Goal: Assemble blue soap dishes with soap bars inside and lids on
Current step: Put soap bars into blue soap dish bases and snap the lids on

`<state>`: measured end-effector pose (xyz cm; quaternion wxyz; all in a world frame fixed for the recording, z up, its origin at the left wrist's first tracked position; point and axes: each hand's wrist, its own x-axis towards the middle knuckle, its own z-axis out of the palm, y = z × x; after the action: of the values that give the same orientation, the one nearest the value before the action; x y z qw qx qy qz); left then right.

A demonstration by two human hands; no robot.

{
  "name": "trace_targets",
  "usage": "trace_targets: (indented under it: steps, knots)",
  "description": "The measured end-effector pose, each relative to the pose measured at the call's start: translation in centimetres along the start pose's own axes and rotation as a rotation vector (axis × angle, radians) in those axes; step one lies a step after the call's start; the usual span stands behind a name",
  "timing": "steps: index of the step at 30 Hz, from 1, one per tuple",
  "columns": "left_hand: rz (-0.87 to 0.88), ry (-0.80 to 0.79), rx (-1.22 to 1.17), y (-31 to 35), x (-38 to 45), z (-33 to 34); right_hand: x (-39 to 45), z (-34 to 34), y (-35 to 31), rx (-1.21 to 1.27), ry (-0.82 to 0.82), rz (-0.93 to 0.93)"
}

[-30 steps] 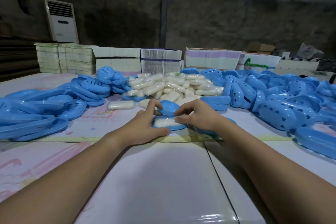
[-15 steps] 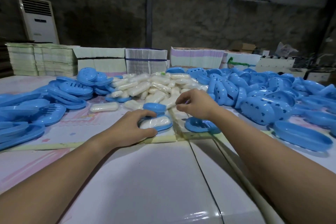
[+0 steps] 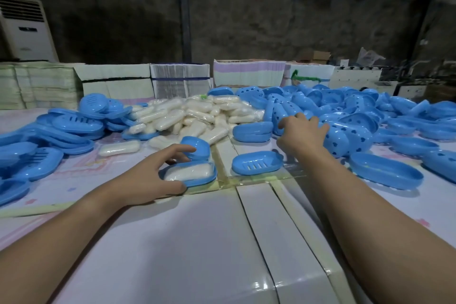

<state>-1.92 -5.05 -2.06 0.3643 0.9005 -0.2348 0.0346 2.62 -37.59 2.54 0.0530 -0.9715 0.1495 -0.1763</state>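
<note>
since half a second ago, the right hand (image 3: 302,134) has left the soap pile (image 3: 197,113) and reached to the heap of perforated blue lids (image 3: 345,116) at right, fingers spread over one, likely to fetch a cover. left hand (image 3: 153,175) steadies the filled dish (image 3: 191,173), thumb and fingers curled round its rim, soap bar (image 3: 187,170) inside. an empty dish (image 3: 256,162) sits just beside.

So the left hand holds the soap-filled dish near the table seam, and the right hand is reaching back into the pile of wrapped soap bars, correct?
Not quite. The left hand does hold the soap-filled dish near the seam, but the right hand is reaching into the pile of blue perforated lids on the right, not the soap bars. The head view shows it.
</note>
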Motion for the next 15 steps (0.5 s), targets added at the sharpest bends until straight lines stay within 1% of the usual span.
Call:
trace_targets:
  steps: [4,6,10,12,15]
  knots:
    - [0.029,-0.034,0.004,0.7,-0.35,-0.24,0.09,-0.33,0.05,0.038,0.113,-0.003]
    - [0.035,-0.021,-0.012,0.92,-0.34,-0.12,0.01,-0.55,0.46,0.042,0.095,0.009]
    - [0.035,0.016,-0.022,0.96,-0.41,0.16,-0.38,-0.33,0.2,0.084,0.083,-0.062]
    - [0.025,0.045,-0.012,1.0,-0.32,0.41,-0.45,-0.16,0.19,0.125,0.033,-0.075]
    - [-0.005,0.079,0.022,1.01,-0.17,0.67,-0.51,0.04,0.34,0.082,-0.112,-0.067]
